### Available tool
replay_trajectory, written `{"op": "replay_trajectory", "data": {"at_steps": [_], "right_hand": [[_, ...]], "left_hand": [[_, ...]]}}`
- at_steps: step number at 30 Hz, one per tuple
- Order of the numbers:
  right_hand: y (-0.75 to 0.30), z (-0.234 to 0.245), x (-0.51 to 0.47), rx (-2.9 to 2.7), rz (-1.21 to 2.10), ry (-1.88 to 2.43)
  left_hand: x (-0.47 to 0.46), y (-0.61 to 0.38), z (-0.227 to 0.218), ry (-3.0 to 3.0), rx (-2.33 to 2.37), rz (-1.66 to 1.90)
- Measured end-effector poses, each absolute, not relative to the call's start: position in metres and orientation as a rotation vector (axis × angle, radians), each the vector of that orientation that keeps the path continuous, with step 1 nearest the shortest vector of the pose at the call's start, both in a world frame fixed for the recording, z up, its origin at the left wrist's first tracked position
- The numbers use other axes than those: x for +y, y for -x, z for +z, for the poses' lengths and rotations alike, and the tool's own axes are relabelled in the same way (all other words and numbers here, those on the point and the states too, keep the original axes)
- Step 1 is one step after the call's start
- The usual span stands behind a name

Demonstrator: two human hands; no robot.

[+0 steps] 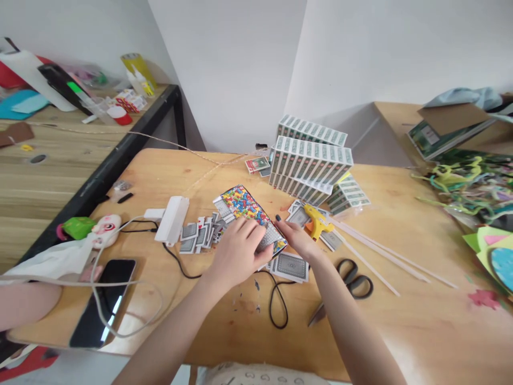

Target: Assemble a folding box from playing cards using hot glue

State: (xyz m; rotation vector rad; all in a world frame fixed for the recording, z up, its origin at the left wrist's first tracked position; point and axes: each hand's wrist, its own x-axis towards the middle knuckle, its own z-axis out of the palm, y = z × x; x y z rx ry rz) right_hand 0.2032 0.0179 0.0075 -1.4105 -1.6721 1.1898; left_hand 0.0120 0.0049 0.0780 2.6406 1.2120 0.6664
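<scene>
A flat panel covered in bright multicoloured patterned paper (245,206), edged with playing cards, lies on the wooden table (401,256). My left hand (240,251) rests palm down on its near end, fingers spread flat. At the panel's right edge, my right hand (298,238) presses with its fingers together; nothing shows in it. Loose grey-backed playing cards (198,234) are scattered to the left, and more cards (292,266) lie under my hands. A yellow glue gun (317,219) lies just right of my right hand.
Stacked green card boxes (310,163) stand behind the panel. Black scissors (355,283) and white glue sticks (380,251) lie at the right. A white adapter (172,219), black cord (276,305), phone (102,310) and plush toy (106,227) sit left. Craft paper (481,187) is piled far right.
</scene>
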Motion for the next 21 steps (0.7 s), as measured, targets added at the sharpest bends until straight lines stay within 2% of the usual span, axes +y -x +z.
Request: {"op": "replay_trajectory", "data": {"at_steps": [4,10,21], "right_hand": [[-0.188,0.011,0.028,-1.436,1.463,1.499],[-0.177,0.013,0.028,-1.124,1.685,1.563],[-0.213,0.029,0.016,-0.676,1.742,1.447]], "left_hand": [[-0.002,-0.002,0.062,-2.547,1.207,0.961],[-0.009,0.012,0.043,-2.503,1.022,1.327],[-0.024,0.014,0.019,-2.278,1.177,1.260]]}}
